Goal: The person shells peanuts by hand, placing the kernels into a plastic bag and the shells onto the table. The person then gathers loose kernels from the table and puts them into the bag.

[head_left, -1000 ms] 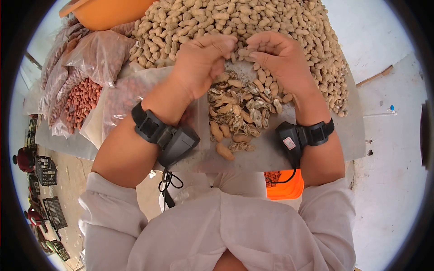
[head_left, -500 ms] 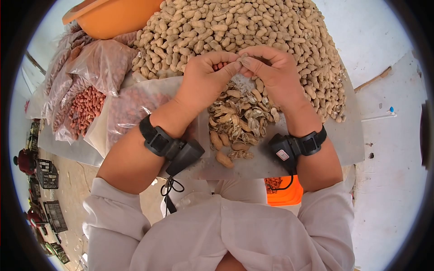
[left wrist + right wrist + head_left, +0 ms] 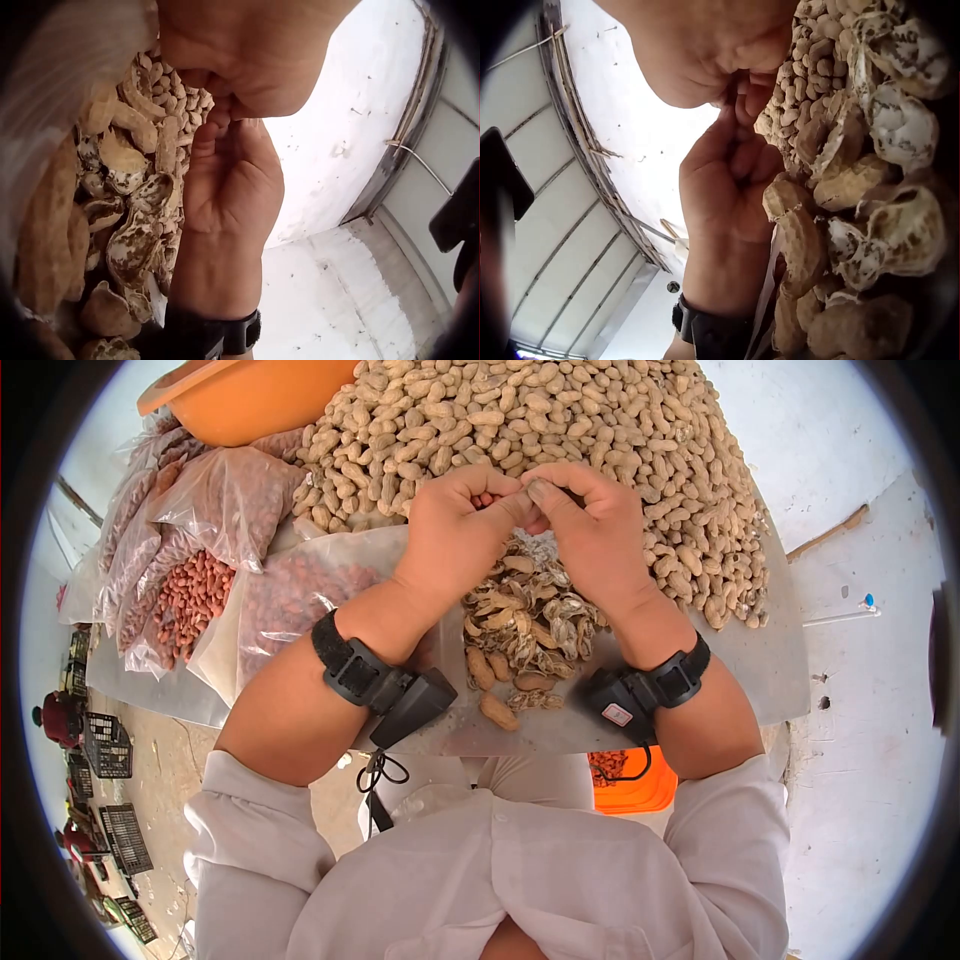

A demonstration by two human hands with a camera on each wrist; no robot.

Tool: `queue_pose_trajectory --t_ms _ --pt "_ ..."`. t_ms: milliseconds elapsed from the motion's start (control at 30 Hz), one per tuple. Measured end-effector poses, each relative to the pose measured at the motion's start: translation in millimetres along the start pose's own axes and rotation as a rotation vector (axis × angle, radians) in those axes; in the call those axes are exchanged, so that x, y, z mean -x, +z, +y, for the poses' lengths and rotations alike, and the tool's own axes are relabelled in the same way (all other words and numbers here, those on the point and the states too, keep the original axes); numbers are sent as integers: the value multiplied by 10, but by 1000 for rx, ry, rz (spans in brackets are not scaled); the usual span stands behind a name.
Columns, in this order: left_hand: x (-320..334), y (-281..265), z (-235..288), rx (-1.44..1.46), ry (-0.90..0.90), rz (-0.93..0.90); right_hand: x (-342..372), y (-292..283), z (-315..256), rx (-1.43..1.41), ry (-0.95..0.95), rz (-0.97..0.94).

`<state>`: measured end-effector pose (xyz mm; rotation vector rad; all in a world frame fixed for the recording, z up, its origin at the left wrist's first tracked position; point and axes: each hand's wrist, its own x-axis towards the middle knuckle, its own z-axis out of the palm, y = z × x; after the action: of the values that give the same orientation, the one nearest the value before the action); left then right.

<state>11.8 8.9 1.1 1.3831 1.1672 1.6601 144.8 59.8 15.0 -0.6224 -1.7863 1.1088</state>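
In the head view my left hand and right hand meet fingertip to fingertip at the near edge of a heap of unshelled peanuts. Red peanut kernels show inside the curled fingers of the left. Thumbs and forefingers of both hands pinch together over a peanut, which the fingers mostly hide. Below them lies a pile of broken peanut shells, with a few whole-looking pods at its near side. The left wrist view shows split shells close by.
Clear plastic bags of red kernels lie on the left, one open with kernels showing. An orange basin stands at the back left. Under the table's front edge sits an orange container. A white wall rises on the right.
Both hands have drawn back from the heap and come together, fingertips now touching. The peanut seen earlier at the right fingertips is now covered. In the last half second they barely shifted.
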Motion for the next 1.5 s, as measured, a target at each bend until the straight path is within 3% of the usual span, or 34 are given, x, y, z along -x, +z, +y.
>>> queue_pose_trajectory --t_ms 267,467,567,667,767,867,967,1067,1167,1333,1433,1500 --pt "-10 -15 -48 541 -291 52 -16 12 138 -620 171 13" --pt "-45 -63 -64 769 -416 -33 -14 33 90 -595 148 40" --pt "-56 -60 -62 846 -501 -37 3 33 13 -314 60 36" --pt "-60 -81 -48 915 -588 -58 -12 -8 37 187 -360 -15" --pt "-69 -109 -80 994 -651 -89 -32 -33 -37 456 -614 -42" --pt "-79 -115 -99 1044 -683 -91 -40 -32 -44 516 -659 -63" --pt "-73 -114 -98 1036 -686 -94 -36 -45 -45 499 -623 -71" --pt "-68 -93 -56 945 -657 -90 -32 -104 -25 261 -406 -60" --pt "-60 -124 -59 850 -611 -158 -41 -236 -107 -2 -153 -191" --pt "-83 -255 14 631 -603 -316 -44 -395 -251 -59 68 -473" --pt "-88 -274 24 496 -625 -348 -96 -534 -229 134 182 -574" --pt "-97 -270 13 411 -659 -363 -100 -586 -125 527 25 -570"
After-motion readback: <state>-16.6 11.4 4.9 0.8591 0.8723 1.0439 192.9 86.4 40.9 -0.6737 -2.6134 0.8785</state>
